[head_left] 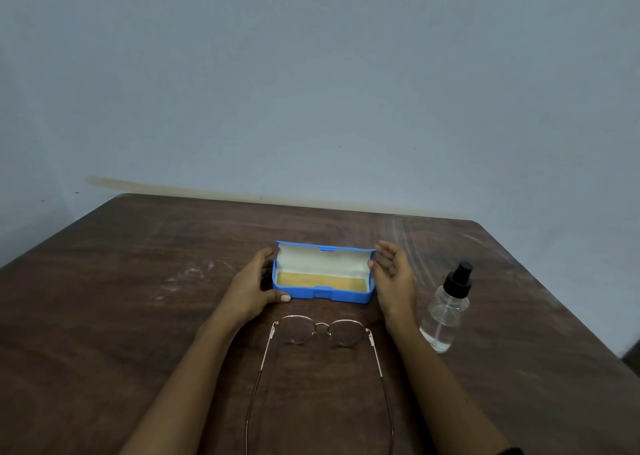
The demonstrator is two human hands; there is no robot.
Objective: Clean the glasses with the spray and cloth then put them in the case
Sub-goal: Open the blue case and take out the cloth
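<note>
Presently, the glasses (322,325) lie unfolded on the table (138,298), with the lenses just in front of the case (346,295). If the case is dragged forward, the lenses may be struck. The blue case stands open, and a yellow cloth (322,281) appears to lie flat in its base. Its left end is gripped by the left hand (254,286). The right hand (393,274) is held relaxed beside the right end; contact cannot be determined. The spray bottle (446,309), partly filled, may be toppled by the right forearm.
</note>
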